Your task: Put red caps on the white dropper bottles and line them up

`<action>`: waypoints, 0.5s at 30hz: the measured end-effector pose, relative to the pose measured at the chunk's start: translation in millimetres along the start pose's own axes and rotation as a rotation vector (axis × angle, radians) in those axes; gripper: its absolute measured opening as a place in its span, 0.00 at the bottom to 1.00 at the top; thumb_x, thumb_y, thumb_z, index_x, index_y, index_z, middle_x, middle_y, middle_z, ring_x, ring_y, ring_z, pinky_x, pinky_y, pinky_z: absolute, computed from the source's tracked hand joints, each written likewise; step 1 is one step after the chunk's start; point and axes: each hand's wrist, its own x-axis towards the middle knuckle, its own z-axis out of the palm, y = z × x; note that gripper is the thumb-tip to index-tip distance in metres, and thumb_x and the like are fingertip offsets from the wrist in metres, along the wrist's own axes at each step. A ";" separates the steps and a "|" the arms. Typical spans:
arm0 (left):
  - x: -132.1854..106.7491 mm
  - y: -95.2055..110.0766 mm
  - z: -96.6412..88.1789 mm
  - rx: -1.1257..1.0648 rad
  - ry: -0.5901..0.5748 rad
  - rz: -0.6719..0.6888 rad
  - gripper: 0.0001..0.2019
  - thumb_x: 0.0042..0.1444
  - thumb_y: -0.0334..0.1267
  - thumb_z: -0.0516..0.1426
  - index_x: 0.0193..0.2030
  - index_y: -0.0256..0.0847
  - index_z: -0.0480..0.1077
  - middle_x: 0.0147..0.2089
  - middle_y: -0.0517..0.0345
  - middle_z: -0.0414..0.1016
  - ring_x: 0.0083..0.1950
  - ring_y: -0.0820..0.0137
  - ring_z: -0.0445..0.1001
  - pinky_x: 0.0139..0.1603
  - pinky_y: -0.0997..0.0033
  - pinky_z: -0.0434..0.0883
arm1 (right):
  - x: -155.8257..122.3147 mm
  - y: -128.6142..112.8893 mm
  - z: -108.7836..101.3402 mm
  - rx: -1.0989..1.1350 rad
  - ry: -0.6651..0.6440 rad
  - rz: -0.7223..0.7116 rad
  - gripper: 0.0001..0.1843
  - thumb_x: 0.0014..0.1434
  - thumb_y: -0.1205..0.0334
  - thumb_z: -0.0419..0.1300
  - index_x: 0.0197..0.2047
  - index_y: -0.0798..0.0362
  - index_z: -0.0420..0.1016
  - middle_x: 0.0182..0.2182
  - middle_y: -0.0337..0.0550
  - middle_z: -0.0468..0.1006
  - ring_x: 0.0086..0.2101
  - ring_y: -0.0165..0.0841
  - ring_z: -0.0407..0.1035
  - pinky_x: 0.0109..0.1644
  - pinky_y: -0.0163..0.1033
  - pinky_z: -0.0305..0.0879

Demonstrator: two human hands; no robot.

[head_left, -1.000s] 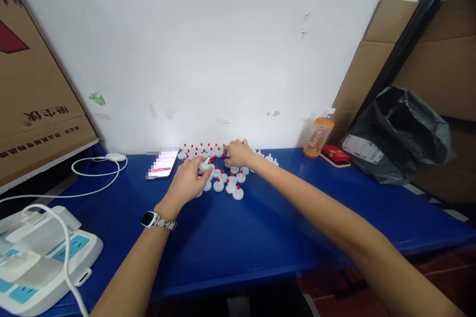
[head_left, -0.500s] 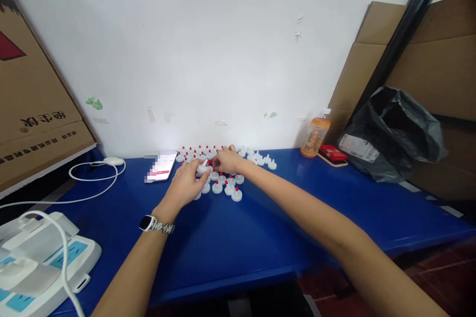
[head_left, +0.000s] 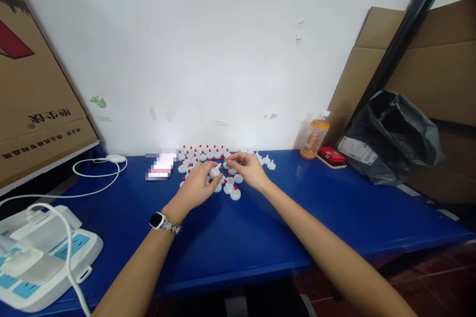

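My left hand (head_left: 197,185), with a watch on its wrist, grips a white nozzle cap (head_left: 214,172) between thumb and fingers. The bare spout of that cap tilts up to the right. Just right of the spout, my right hand (head_left: 247,168) is closed in a pinch on a small red tip (head_left: 222,157), mostly hidden by the fingers. Around and behind both hands stand many white caps with red tips (head_left: 203,156). One such red-tipped cap (head_left: 235,194) is nearest the table's front. Several white caps without red tips (head_left: 271,164) stand right of my right hand.
A phone (head_left: 162,164) lies left of the caps on the blue table (head_left: 238,247). A power strip (head_left: 84,252) with white cables is at the front left. An orange drink bottle (head_left: 315,136), a red box (head_left: 331,154) and a grey plastic bag (head_left: 386,133) stand right.
My left hand has moved right with the nozzle cap. My right hand has drawn back from among the caps, bringing the small red tip near the bare spout.
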 end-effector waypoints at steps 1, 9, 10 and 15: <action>-0.4 2.9 2.3 -0.007 -0.014 0.019 0.18 0.65 0.48 0.51 0.55 0.40 0.69 0.49 0.49 0.75 0.50 0.58 0.72 0.53 0.56 0.69 | -5.2 -0.3 0.5 0.033 -0.003 0.012 0.15 0.53 0.51 0.67 0.37 0.54 0.80 0.32 0.43 0.82 0.33 0.33 0.74 0.39 0.38 0.69; -3.1 14.9 3.4 -0.002 -0.078 0.097 0.15 0.67 0.46 0.48 0.51 0.40 0.67 0.44 0.50 0.71 0.48 0.59 0.68 0.50 0.55 0.68 | -14.4 -9.9 1.2 0.169 -0.088 0.047 0.16 0.50 0.49 0.70 0.35 0.53 0.80 0.27 0.39 0.80 0.29 0.29 0.71 0.37 0.36 0.68; -3.3 16.5 2.1 0.007 -0.080 0.102 0.14 0.67 0.46 0.47 0.50 0.40 0.67 0.43 0.50 0.70 0.47 0.59 0.68 0.49 0.55 0.68 | -14.3 -9.9 0.9 0.184 -0.098 0.054 0.16 0.50 0.49 0.71 0.35 0.53 0.80 0.28 0.39 0.80 0.29 0.30 0.72 0.37 0.37 0.68; -4.1 22.3 -1.5 0.051 -0.087 0.085 0.10 0.65 0.43 0.49 0.46 0.41 0.65 0.39 0.53 0.67 0.43 0.60 0.68 0.46 0.56 0.68 | -15.5 -10.0 -0.2 0.224 -0.056 0.075 0.17 0.47 0.50 0.73 0.32 0.53 0.76 0.26 0.38 0.80 0.29 0.30 0.73 0.37 0.36 0.69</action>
